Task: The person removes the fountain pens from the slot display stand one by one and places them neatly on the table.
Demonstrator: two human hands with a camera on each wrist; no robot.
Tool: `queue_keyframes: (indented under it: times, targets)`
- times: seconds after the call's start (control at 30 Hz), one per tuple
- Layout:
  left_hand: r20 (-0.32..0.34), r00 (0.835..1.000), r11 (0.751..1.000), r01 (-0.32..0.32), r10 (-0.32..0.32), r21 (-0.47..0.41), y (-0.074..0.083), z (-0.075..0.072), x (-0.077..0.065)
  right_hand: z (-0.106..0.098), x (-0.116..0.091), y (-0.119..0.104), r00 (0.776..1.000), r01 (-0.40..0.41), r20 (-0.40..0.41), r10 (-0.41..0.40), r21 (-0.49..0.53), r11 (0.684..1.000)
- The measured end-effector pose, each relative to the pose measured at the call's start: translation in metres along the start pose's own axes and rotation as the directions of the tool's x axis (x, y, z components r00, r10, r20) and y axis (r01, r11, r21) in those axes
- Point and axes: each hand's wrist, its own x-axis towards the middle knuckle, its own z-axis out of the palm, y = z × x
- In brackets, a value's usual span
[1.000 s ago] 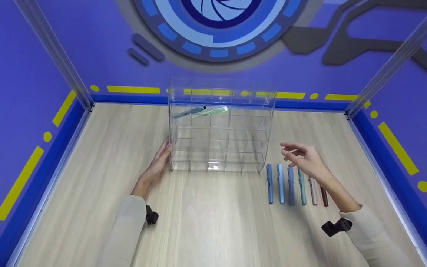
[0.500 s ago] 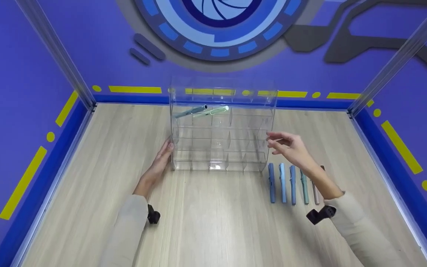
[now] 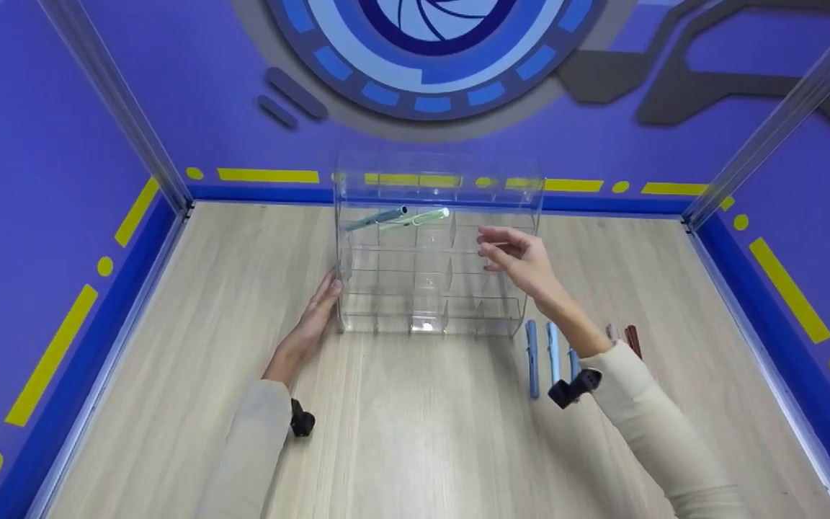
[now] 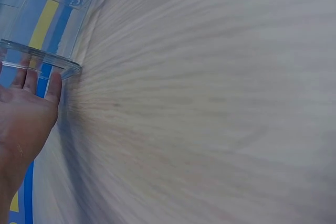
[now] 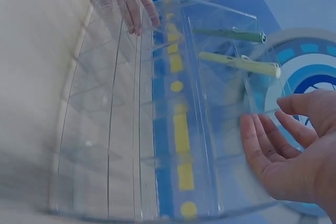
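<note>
A clear plastic organizer [image 3: 429,281] with several compartments stands upright on the table. Two pens lean in its upper part: a dark teal pen [image 3: 377,218] and a light green pen [image 3: 418,218]. My left hand [image 3: 310,317] rests against the organizer's left side, its fingers extended along the wall in the left wrist view. In front of the organizer's right half hovers my right hand [image 3: 521,263], its fingers loosely bent and nothing between them. The right wrist view shows the right hand [image 5: 294,156] close to the end of the light green pen [image 5: 241,64].
On the table at right lie a blue pen [image 3: 533,360], a light blue pen [image 3: 553,349], a dark red pen [image 3: 632,340] and others partly hidden under the right forearm. Blue panels [image 3: 47,144] enclose the table [image 3: 386,418] at the back and sides.
My right hand has moved left and away from me, from above the row of pens to the front of the organizer. The left hand has stayed against the organizer's side.
</note>
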Motion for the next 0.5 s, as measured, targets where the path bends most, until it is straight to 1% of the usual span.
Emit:
queue_keyframes:
  times: [0.17,0.27,0.37,0.5]
  targets:
    - [0.001,1.000,1.000,-0.026,0.026,-0.009,0.001,0.001,0.002,0.023,0.013,0.002,1.000,0.015,-0.014,-0.014,0.087,0.996]
    - [0.000,0.999,0.999,-0.040,0.040,0.000,0.001,0.001,0.003,0.035,0.018,0.003,0.999,0.015,-0.039,-0.010,0.120,0.993]
    - [-0.007,0.999,0.999,-0.033,0.034,0.009,0.002,0.002,0.002,0.045,0.023,0.003,0.997,0.016,-0.082,-0.003,0.158,0.987]
    - [-0.010,1.000,1.000,-0.007,0.008,0.026,0.002,0.003,0.000,0.056,0.027,0.005,0.992,0.047,-0.128,-0.021,0.204,0.978]
